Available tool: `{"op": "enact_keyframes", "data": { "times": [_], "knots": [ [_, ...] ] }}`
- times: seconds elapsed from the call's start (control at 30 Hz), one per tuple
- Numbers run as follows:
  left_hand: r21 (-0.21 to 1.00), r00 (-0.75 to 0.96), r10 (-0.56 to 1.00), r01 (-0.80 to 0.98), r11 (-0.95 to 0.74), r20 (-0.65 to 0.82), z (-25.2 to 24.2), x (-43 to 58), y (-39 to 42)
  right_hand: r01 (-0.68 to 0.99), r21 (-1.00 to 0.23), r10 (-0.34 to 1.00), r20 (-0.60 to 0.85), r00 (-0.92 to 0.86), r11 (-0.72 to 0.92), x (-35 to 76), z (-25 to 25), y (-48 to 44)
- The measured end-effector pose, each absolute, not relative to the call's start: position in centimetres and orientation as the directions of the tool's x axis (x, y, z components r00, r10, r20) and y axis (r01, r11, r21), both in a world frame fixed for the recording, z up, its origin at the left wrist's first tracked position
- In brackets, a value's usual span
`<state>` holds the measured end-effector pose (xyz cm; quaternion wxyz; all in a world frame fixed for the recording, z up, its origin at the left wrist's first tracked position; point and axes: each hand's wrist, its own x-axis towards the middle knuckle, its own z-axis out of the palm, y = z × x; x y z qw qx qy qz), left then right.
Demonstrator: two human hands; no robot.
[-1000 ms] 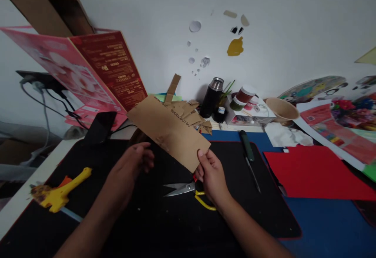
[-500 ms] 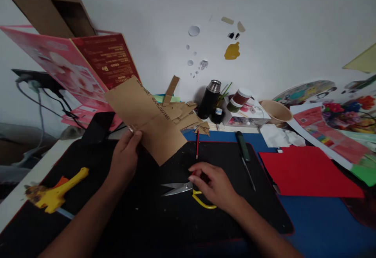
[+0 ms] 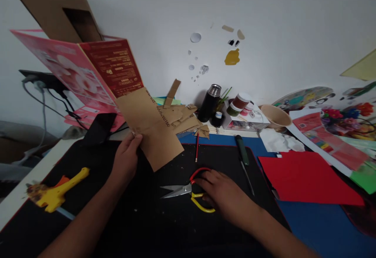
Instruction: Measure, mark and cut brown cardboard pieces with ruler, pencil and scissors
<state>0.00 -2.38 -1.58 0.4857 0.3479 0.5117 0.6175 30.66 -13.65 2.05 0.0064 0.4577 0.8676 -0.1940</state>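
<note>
My left hand [image 3: 127, 157] grips a rectangular piece of brown cardboard [image 3: 151, 128] by its left edge, thumb in front. The piece is tilted above the mat, with printed digits near its upper right edge. My right hand [image 3: 227, 197] is closed around the handles of scissors [image 3: 183, 190], one red and one yellow. Their blades lie slightly apart on the black mat [image 3: 141, 218], pointing left. Part of the handles and the thumb are hidden by the hand. A red pencil [image 3: 197, 148] lies above the scissors.
A yellow tool [image 3: 58, 193] lies at left. Cardboard scraps [image 3: 188, 121], a black flask [image 3: 209, 105] and paint jars [image 3: 241, 103] stand along the wall. On the right are a green-handled tool [image 3: 242, 150] and red sheet [image 3: 308, 177]. A pink folder [image 3: 88, 73] stands at back left.
My right hand has moved slightly right and its fingers have shifted on the scissors, so the red handle now shows. The cardboard has dipped a little and turned slightly in my left hand.
</note>
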Motion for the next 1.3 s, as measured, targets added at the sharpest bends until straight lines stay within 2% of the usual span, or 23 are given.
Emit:
{"op": "enact_keyframes", "data": {
  "times": [0.17,0.47,0.53,0.63,0.8,0.93,1.07,1.17,1.3],
  "knots": [
    [0.968,-0.219,0.972,-0.248,0.032,-0.088,-2.6,0.5,-3.4,0.784,-0.355,0.806,-0.122,-0.579,0.509,30.8,1.2,-14.2],
    [0.932,-0.198,0.965,-0.35,0.095,-0.173,-1.7,1.2,-4.3,0.803,-0.389,0.807,-0.204,-0.554,0.453,29.8,1.5,-14.8],
    [0.915,-0.189,0.96,-0.383,0.123,-0.208,-1.3,1.3,-4.5,0.811,-0.435,0.826,-0.224,-0.517,0.39,29.7,1.5,-14.9],
    [0.891,-0.169,0.95,-0.421,0.171,-0.262,-0.9,1.4,-5.1,0.773,-0.571,0.855,-0.224,-0.469,0.274,29.5,1.1,-15.2],
    [0.847,-0.101,0.941,-0.474,0.241,-0.324,-0.5,2.2,-6.6,0.531,-0.841,0.921,-0.123,-0.37,0.101,29.4,-0.5,-15.7],
    [0.812,-0.044,0.938,-0.517,0.272,-0.343,-0.3,3.1,-7.7,0.203,-0.97,0.943,-0.186,-0.276,-0.132,28.8,-0.9,-15.6],
    [0.787,0.057,0.933,-0.521,0.331,-0.354,-0.2,4.5,-8.6,-0.1,-0.939,0.92,-0.296,-0.257,-0.33,27.2,-1.6,-15.8],
    [0.772,0.116,0.926,-0.521,0.364,-0.359,0.0,5.7,-8.8,-0.256,-0.901,0.928,-0.296,-0.226,-0.349,25.7,-2.5,-15.9],
    [0.765,0.108,0.926,-0.533,0.361,-0.361,0.4,6.5,-8.2,-0.367,-0.867,0.939,-0.278,-0.205,-0.337,24.9,-3.1,-15.6]
  ]
}}
